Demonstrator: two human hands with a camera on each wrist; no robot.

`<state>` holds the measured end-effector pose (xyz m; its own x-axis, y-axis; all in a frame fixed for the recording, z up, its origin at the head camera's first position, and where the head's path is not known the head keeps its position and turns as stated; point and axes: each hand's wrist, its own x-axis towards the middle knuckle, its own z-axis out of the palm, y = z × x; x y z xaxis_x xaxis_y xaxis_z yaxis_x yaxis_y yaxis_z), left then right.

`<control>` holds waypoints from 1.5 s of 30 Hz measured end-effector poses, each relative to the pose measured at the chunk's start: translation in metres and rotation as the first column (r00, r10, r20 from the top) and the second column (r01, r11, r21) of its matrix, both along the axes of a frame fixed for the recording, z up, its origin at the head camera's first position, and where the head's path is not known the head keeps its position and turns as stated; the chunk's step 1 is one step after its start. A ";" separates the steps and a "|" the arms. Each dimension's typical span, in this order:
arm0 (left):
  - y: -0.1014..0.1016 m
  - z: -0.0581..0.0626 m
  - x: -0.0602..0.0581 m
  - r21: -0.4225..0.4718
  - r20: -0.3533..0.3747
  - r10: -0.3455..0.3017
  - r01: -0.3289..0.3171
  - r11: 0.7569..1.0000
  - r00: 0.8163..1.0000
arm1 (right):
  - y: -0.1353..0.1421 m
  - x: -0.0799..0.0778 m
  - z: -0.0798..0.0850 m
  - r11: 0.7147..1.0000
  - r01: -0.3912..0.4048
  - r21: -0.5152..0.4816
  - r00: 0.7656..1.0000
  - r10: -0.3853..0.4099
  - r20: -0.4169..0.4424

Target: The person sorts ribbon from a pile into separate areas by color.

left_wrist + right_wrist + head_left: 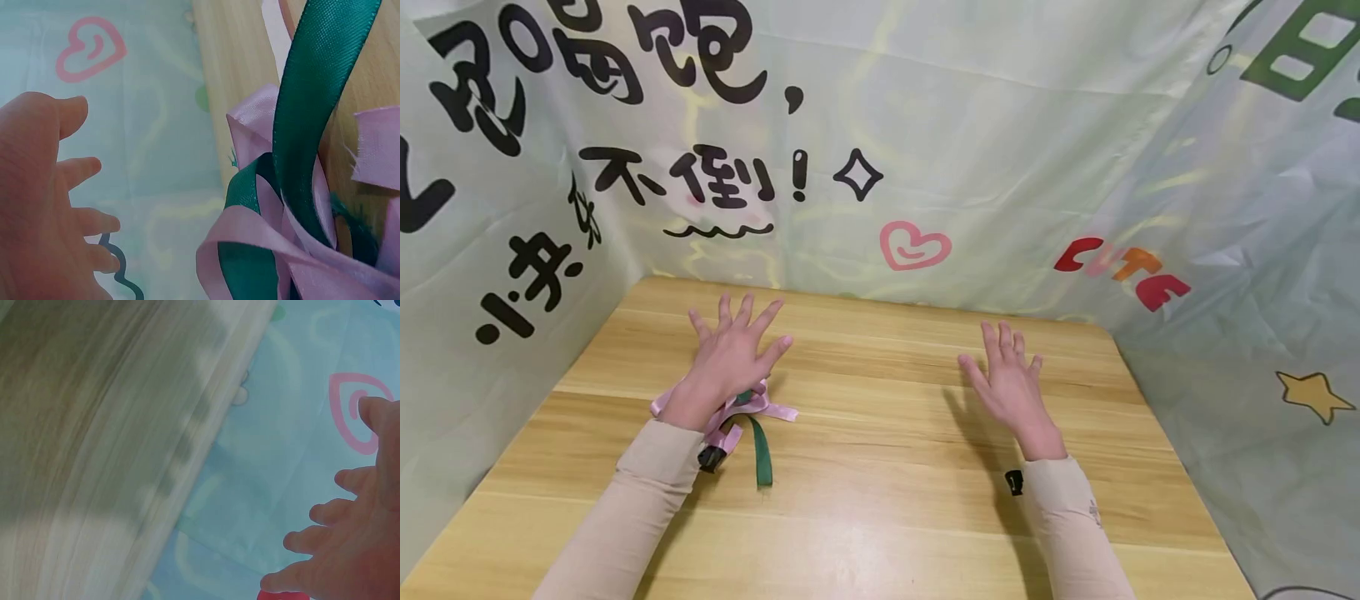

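My left hand (pixel 730 354) is held with its fingers spread, over the left part of the wooden table (pixel 865 450). Partly hidden under that wrist lies a tangle of satin ribbon: pink ribbon (pixel 781 412) and dark green ribbon (pixel 763 458), one green end trailing toward me. The left wrist view shows the loops up close, with a frayed cut end on the pink ribbon (pixel 380 147); the left hand (pixel 44 206) is apart from them. On the right, my right hand (pixel 1011 392) hovers above the table with straight fingers, holding nothing, its shadow on the wood.
Printed fabric walls (pixel 1000 167) enclose the table's back and both sides, bearing black characters, a pink heart (pixel 915 246) and a yellow star (pixel 1315 397). Small black pieces show beside the left cuff (pixel 662 454) and right cuff (pixel 1060 483).
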<state>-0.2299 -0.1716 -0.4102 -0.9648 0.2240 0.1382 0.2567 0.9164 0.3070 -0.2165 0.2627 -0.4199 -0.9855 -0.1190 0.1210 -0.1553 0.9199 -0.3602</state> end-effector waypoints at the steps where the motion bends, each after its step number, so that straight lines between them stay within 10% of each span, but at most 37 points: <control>1: 0.000 0.001 0.000 -0.002 0.004 0.001 -0.001 1.000 1.000 | 0.000 0.000 0.000 1.000 -0.001 -0.003 1.000 0.001 0.001; 19: -0.021 0.021 0.011 -0.012 0.035 -0.011 0.012 1.000 0.999 | -0.023 -0.002 0.013 0.994 -0.084 -0.065 0.995 0.080 -0.055; 45: -0.027 -0.007 0.044 0.024 -0.172 -0.162 0.168 0.985 0.972 | -0.121 -0.009 0.004 0.923 -0.375 -0.082 0.924 0.366 -0.105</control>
<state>-0.1859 -0.1986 -0.4169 -0.8769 0.3697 0.3071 0.4545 0.8456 0.2799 -0.2254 0.1415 -0.4155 -0.8582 -0.4570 0.2336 -0.5130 0.7508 -0.4160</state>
